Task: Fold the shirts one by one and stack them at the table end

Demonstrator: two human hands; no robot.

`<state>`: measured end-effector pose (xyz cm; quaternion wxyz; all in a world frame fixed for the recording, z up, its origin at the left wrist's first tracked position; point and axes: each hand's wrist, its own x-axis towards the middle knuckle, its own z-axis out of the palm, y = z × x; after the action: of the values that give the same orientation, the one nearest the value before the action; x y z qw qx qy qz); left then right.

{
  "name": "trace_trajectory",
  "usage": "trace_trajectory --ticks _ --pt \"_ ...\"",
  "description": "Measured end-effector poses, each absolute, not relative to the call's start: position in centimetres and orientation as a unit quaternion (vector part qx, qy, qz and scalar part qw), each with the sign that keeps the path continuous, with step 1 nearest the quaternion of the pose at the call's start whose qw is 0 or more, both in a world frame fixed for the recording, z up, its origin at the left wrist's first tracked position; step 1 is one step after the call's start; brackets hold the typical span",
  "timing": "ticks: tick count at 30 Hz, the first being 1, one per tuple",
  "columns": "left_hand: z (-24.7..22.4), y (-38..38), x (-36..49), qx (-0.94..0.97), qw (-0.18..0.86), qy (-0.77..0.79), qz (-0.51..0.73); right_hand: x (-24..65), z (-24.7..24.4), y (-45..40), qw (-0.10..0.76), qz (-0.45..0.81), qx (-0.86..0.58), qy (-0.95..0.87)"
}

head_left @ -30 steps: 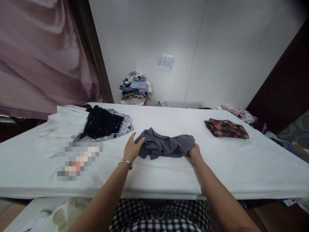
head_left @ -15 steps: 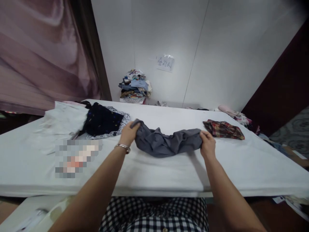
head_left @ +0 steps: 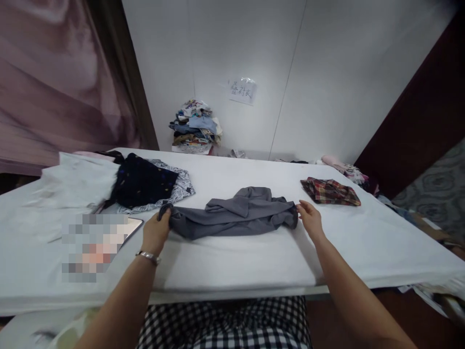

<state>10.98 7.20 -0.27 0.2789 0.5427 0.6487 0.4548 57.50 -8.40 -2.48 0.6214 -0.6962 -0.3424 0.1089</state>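
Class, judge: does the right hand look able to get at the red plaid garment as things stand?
Probably yes: the right hand is close to the red plaid garment, and no object shows between them. Its fingertips are at the gray garment, so it would likely leave that first.

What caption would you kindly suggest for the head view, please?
Left hand holding one end of a wrinkled grey fabric garment, right hand at the other, over a white cloth-covered table.

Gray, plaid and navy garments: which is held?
The gray garment, its end gripped by the left hand; the plaid garment and navy garment lie untouched.
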Motion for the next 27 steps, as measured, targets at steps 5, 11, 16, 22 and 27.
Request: trace_trajectory --ticks 5,11,16,22,27 --pt "1.9 5.2 13.3 0.679 0.084 0.572 0.451 57.7 -4.0 -9.3 0.540 0.141 -0.758 -0.338" --pt "1.2 3.8 19.7 0.820 0.159 0.417 0.358 53.0 -2.9 -9.5 0.495 0.086 -0.659 -0.560" --pt "0.4 5.1 23.4 0.826 0.293 0.354 0.327 50.0 -0.8 -11.9 0.412 0.041 -0.552 -0.724" --pt "-0.5 7.0 25.7 0.849 0.264 0.363 0.281 51.5 -0.3 -14.5 0.429 0.145 -0.597 -0.662" --pt "1.9 9.0 24.7 0.823 0.228 0.395 0.339 54.6 -0.4 -15.1 0.539 0.248 -0.663 -0.457"
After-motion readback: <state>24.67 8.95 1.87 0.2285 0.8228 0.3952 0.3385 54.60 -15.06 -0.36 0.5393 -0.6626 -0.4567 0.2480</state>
